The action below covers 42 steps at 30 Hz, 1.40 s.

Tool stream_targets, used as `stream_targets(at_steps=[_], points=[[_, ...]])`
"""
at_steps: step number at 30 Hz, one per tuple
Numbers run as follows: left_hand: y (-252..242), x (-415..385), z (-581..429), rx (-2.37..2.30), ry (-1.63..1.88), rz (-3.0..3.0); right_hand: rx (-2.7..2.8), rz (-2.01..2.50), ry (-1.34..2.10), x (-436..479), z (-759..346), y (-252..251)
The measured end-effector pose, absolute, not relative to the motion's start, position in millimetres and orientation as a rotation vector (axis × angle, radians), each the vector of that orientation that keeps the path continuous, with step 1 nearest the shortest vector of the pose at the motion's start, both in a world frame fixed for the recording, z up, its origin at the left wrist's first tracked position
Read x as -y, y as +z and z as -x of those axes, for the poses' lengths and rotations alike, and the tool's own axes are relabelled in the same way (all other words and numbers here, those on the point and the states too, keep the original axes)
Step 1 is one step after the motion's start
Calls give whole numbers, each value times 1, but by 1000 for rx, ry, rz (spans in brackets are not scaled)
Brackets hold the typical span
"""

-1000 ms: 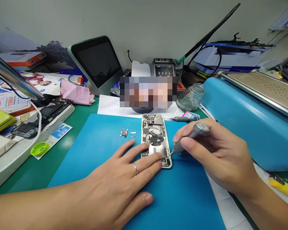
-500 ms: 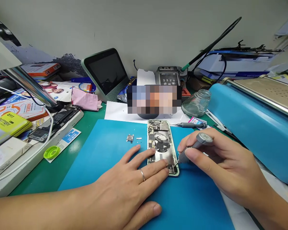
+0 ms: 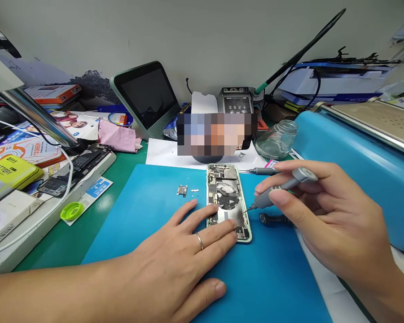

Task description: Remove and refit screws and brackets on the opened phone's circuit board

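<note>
A green table [image 3: 60, 246] carries a blue mat [image 3: 138, 211], with white paper [image 3: 164, 154] along its far edge and a card [image 3: 94, 193] to its left. On the mat lie an open phone [image 3: 228, 202], a small board [image 3: 182, 190], a tiny strip [image 3: 195, 190] and, right of the phone, a black tool [image 3: 271, 219].

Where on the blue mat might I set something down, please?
Bare mat lies left of the small board, and below the opened phone between left hand and right hand. Crowded: right of the phone, with screwdriver and black object.
</note>
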<state>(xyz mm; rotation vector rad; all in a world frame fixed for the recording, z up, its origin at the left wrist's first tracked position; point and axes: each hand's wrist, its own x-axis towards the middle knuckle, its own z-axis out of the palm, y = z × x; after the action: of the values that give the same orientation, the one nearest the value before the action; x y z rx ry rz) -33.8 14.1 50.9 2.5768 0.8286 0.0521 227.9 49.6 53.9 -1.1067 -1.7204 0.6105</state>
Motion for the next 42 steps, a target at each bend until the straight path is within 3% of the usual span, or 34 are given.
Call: stream_targets(at_steps=[8, 11, 15, 22, 42], points=[[49, -14, 34, -800, 70, -2625, 1697, 1100, 669, -45, -225, 58], [48, -14, 34, -803, 74, -2654, 1705, 1053, 533, -43, -227, 62], [47, -12, 35, -805, 63, -2672, 2168, 902, 276, -45, -233, 67], [44, -11, 36, -805, 90, -2674, 2609, 880, 271, -50, -238, 52], [50, -14, 32, -792, 124, -2627, 2663, 856, 264, -48, -234, 42]])
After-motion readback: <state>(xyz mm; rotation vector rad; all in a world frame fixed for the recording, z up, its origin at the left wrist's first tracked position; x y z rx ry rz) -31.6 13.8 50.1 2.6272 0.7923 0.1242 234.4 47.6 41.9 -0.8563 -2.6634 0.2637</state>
